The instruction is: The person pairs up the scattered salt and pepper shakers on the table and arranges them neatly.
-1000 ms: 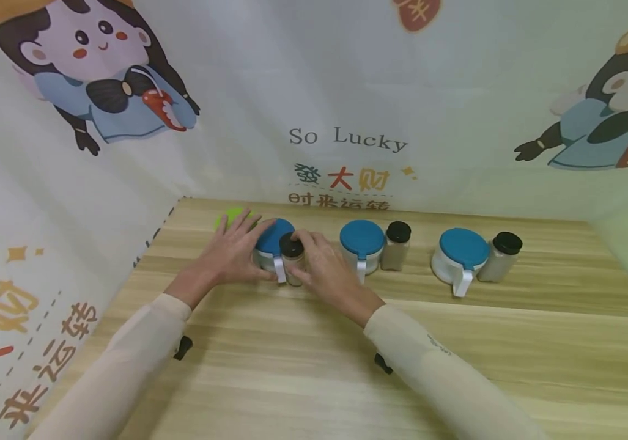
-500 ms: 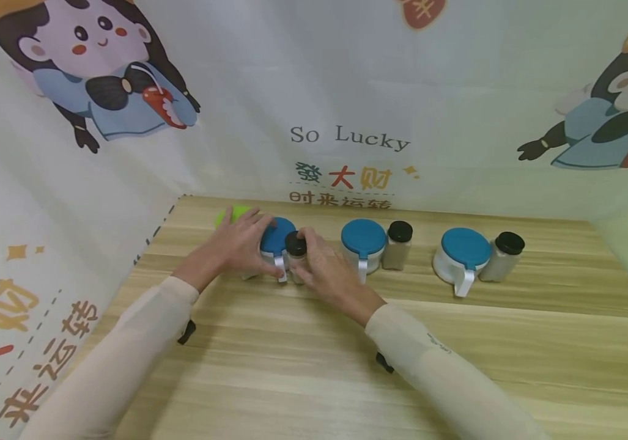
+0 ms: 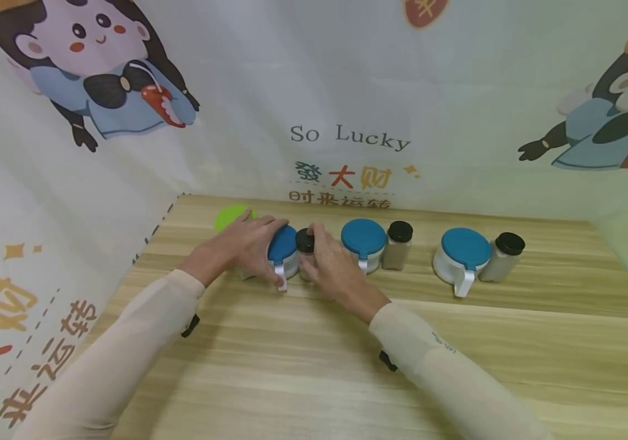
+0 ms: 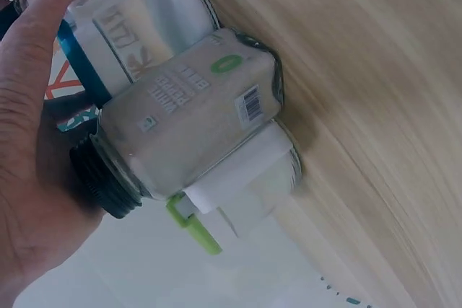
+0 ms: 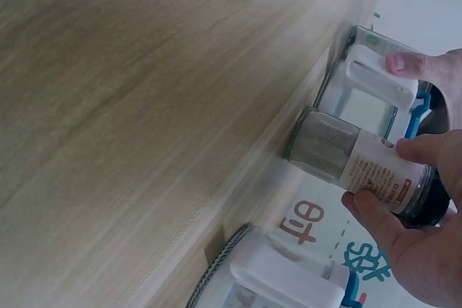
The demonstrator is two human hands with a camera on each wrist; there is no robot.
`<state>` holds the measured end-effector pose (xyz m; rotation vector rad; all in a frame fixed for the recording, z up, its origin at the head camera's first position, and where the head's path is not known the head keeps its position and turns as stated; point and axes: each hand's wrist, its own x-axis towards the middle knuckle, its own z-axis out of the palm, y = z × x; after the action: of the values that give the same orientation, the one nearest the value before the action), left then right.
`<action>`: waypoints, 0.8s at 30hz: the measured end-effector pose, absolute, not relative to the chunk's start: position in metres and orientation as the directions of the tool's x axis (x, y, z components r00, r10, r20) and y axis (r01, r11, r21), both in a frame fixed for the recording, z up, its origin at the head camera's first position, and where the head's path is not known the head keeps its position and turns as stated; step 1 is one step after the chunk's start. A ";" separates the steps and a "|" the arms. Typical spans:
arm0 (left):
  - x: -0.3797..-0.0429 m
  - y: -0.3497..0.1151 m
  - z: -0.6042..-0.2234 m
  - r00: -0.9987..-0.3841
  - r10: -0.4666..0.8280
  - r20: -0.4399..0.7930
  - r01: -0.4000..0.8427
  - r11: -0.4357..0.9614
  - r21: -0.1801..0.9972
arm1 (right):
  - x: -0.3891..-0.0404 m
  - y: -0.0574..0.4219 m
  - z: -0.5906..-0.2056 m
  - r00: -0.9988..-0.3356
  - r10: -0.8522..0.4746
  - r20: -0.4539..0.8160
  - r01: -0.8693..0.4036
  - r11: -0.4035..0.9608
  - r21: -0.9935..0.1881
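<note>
Blue-lidded, the gripped jar point(image 3: 283, 244) is held near the far edge of the desk point(image 3: 291, 354), left of its middle. The left hand point(image 3: 253, 244) is curled over its lid, with the thumb set against the white handle. Just to its right, a black-capped bottle point(image 5: 354, 160) is grasped upright between the right hand's point(image 3: 336, 266) thumb and fingers, high up near the cap, probably so that it can be steadied. Handles are turned toward the near side, presumably for easy reach. Room on the left is limited by another bottle point(image 4: 188, 110), partly hidden under the left hand, and by the green-lidded jar point(image 3: 231, 216) near the far left corner. On the right, the middle jar point(image 3: 364, 237) is crowded by the right hand; beside it a slim bottle point(image 3: 398, 244) is placed. Toward the right edge, an end jar point(image 3: 463, 260) is paired with an end bottle point(image 3: 502, 256). Beyond the far edge, a printed cloth point(image 3: 236, 73) is hung.
</note>
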<state>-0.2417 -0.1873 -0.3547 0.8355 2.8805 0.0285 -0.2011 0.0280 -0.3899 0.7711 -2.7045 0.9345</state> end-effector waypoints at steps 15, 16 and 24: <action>-0.228 -0.190 -0.342 -0.815 0.572 0.087 0.578 0.793 0.192 | -0.192 0.045 -0.377 -0.765 -0.394 0.509 -0.639 0.561 -0.527; -0.225 -0.190 -0.340 -0.814 0.572 0.106 0.580 0.787 0.208 | -0.191 0.048 -0.375 -0.754 -0.391 0.527 -0.651 0.550 -0.523; -0.195 -0.181 -0.326 -0.770 0.599 0.219 0.634 0.682 0.364 | -0.171 0.073 -0.357 -0.654 -0.417 0.630 -0.748 0.482 -0.457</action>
<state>-0.1955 -0.1813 -0.3263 1.0857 2.9560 0.6906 -0.1711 0.0734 -0.3572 0.9675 -2.2944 1.0194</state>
